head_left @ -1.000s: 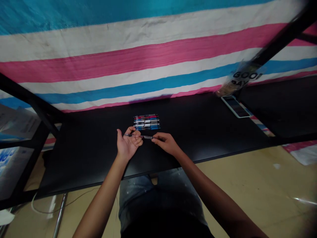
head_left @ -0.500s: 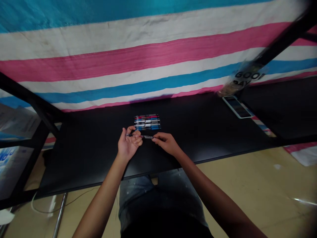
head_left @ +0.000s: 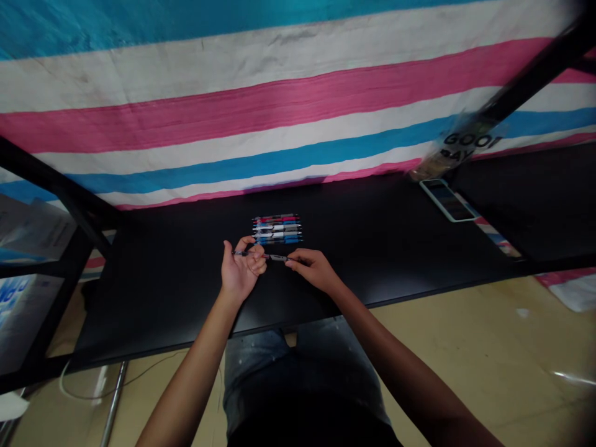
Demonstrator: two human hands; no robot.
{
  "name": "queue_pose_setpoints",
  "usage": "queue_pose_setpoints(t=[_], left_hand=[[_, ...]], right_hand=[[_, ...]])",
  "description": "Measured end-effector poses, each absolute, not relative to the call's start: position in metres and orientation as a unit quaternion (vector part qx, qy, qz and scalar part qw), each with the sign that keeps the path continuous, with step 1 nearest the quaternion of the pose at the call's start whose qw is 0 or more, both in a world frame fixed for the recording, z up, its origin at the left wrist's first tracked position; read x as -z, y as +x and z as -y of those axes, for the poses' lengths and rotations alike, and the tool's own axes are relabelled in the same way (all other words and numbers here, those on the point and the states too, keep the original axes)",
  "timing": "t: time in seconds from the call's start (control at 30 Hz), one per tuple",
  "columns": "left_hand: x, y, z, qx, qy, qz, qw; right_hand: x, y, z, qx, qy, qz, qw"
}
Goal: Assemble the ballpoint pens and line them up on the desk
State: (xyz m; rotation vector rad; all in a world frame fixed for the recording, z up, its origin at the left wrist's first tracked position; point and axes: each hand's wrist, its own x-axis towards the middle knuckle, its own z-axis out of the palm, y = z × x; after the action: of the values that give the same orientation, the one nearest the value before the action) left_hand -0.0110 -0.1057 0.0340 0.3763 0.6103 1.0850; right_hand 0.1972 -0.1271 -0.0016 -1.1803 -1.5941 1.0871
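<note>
A dark pen with a grey section (head_left: 278, 257) lies level between my two hands, above the black tabletop. My left hand (head_left: 243, 267), palm up, has its fingers curled around the pen's left part, with the thumb raised apart from it. At the pen's other end, the thumb and fingers of my right hand (head_left: 311, 268) pinch it. Just beyond my hands, several pens (head_left: 278, 228) in red, white, blue and dark colours lie side by side in a tight row on the tabletop.
The black table (head_left: 177, 279) stands against a striped tarp (head_left: 261, 112). A phone (head_left: 449, 202) rests at the back right, beside a clear bag with lettering (head_left: 456, 149). Black frame posts (head_left: 79, 214) rise at the sides; boxes (head_left: 28, 310) sit at left.
My left thumb has tipped slightly further left, away from the pen. The hands and the pen otherwise hold nearly the same place, and the row of pens is unmoved.
</note>
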Motion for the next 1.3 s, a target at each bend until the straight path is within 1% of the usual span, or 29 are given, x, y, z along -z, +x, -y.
queue_pose_setpoints(t=[0.5, 0.7, 0.77, 0.83, 0.87, 0.93, 1.0, 1.1, 1.3], left_hand=[[-0.035, -0.011, 0.107, -0.505, 0.162, -0.274, 0.802], [-0.034, -0.008, 0.107, -0.489, 0.216, -0.294, 0.792], [-0.031, -0.009, 0.107, -0.501, 0.268, -0.329, 0.754], [-0.026, -0.014, 0.108, -0.524, 0.351, -0.386, 0.673], [-0.023, -0.019, 0.108, -0.518, 0.402, -0.423, 0.626], [-0.019, -0.029, 0.11, -0.47, 0.504, -0.477, 0.546], [-0.016, -0.037, 0.112, -0.44, 0.569, -0.5, 0.483], [-0.016, -0.042, 0.112, -0.41, 0.615, -0.506, 0.444], [-0.024, -0.039, 0.1, -0.417, 0.665, -0.497, 0.37]], right_hand=[[0.002, 0.196, 0.128, -0.446, -0.473, 0.623, 0.435], [0.005, 0.195, 0.129, -0.421, -0.482, 0.612, 0.464], [0.003, 0.197, 0.13, -0.408, -0.484, 0.62, 0.463], [0.0, 0.202, 0.131, -0.385, -0.491, 0.629, 0.463], [-0.002, 0.205, 0.132, -0.372, -0.496, 0.633, 0.464], [-0.004, 0.211, 0.133, -0.354, -0.502, 0.641, 0.46], [-0.004, 0.216, 0.134, -0.355, -0.501, 0.655, 0.44], [-0.003, 0.218, 0.132, -0.359, -0.498, 0.672, 0.413], [-0.001, 0.213, 0.123, -0.293, -0.523, 0.677, 0.428]])
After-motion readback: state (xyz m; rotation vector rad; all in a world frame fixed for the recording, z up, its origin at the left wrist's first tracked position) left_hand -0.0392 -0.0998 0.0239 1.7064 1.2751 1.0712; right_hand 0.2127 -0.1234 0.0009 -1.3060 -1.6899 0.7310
